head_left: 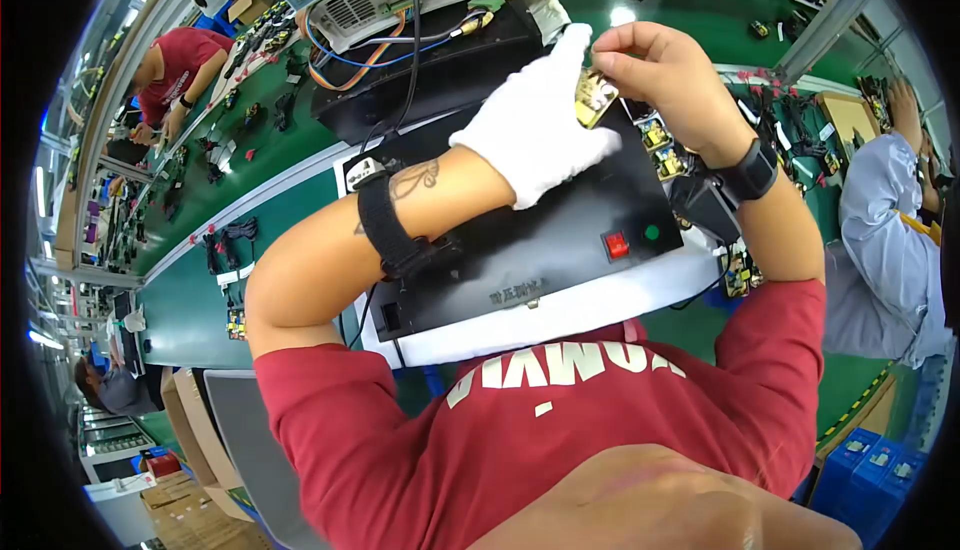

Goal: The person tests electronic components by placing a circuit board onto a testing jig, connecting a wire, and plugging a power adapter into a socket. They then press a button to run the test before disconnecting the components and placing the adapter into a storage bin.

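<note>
Small yellow circuit board with metallic parts (595,102) sits between the white-gloved left hand (535,115) and the bare right hand (680,85). Widest of all is the smooth green tabletop (185,315), which spreads out beyond the left edge of a flat-topped black box (540,250). White material borders the box along its near edge. Past its far left corner stands a pale grey instrument with rows of buttons and a vent grille (355,8), and orange and blue wires (385,53) loop in front.

The left hand reaches over the box's far edge, fingers extended and pressed together, thumb spread away from them. The board lies in that gap, near the box's far right corner, against the glove; I cannot tell how firmly the thumb bears on it. On the right hand, thumb and index finger draw close together at the board's far end, the others curled; whether they pinch a part of it, I cannot tell.

Two more yellow circuit boards (668,162) lie just beside the box's right edge. Smallest are a red switch (616,245) and a round green button (652,233), near the box's near right corner.
</note>
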Tool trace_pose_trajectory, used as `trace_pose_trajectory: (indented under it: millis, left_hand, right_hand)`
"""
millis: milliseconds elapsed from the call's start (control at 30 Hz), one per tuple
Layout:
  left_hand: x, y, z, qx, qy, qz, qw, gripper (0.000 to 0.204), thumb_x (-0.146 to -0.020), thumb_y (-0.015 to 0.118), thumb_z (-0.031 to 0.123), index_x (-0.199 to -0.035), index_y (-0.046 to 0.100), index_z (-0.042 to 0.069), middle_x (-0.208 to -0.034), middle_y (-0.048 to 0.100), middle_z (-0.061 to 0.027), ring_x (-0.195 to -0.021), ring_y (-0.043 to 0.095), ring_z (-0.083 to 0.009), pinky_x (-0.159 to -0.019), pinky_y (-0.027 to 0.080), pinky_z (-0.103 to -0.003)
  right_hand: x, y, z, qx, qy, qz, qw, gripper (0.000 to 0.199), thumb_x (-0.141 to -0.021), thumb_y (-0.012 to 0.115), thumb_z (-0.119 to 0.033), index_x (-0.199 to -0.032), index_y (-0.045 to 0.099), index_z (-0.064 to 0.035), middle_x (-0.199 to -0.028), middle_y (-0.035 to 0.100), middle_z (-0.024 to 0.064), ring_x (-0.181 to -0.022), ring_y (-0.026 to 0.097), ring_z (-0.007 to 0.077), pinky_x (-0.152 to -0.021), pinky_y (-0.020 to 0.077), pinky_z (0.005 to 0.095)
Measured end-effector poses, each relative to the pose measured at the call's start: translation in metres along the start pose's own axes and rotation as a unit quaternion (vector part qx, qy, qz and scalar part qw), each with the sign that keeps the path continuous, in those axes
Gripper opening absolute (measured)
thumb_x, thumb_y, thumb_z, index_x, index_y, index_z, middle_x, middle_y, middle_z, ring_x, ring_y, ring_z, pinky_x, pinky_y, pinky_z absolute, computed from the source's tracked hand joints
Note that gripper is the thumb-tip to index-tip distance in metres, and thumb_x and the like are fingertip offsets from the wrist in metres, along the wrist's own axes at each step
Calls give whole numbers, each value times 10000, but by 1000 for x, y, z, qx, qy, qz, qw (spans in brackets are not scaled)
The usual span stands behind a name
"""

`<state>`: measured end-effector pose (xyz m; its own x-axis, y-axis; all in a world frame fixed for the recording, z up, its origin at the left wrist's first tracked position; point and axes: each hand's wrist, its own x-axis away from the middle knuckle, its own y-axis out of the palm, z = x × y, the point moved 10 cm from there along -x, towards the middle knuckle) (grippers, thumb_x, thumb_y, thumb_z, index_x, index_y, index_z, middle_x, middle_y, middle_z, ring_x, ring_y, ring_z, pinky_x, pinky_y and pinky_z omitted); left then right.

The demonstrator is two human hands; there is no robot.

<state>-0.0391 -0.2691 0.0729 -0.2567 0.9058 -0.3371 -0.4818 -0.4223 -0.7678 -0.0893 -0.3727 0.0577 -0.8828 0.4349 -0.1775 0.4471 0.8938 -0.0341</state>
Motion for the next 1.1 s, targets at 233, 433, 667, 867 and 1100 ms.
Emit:
trace_pose_trajectory:
  millis: [233,433,667,867,1100]
  left_hand:
    - [41,-10,-1,52,-19,53,997,733,-753,741,112,-1388,394,-5,-1152,627,-157,-1014,623,-217,-916,484,-327]
    - [68,-20,20,-92,121,66,986,483,-759,748,119,-1209,582,61,-1153,623,-180,-1036,628,-304,-922,492,-356]
    - [118,-11,-1,-172,-41,-99,979,303,-794,726,246,-1055,663,102,-1142,636,-194,-1015,648,-330,-874,525,-378]
    - [132,23,-9,-130,-74,-200,968,250,-821,694,231,-1032,660,101,-1012,645,-146,-931,640,-319,-757,532,-374]
    - [158,15,-20,-145,-101,-213,961,289,-806,673,165,-1081,634,87,-966,623,-110,-894,630,-314,-728,531,-386]
  right_hand:
    - [22,28,-8,219,-52,-13,974,264,-853,702,-155,-1053,625,0,-923,670,67,-812,620,110,-730,508,265]
    - [32,23,1,215,-104,-21,971,302,-893,660,-253,-1034,613,11,-910,667,94,-814,654,166,-734,517,296]
    - [15,-126,78,286,217,87,929,378,-947,528,-449,-1094,584,-104,-837,662,2,-600,572,46,-450,335,187]
    - [-15,-99,136,356,226,24,906,524,-867,658,-423,-1189,541,-26,-852,651,72,-649,611,102,-466,368,195]
    - [-25,-85,53,54,1,97,994,432,-894,622,-187,-1275,488,-34,-955,643,63,-778,574,110,-631,433,202]
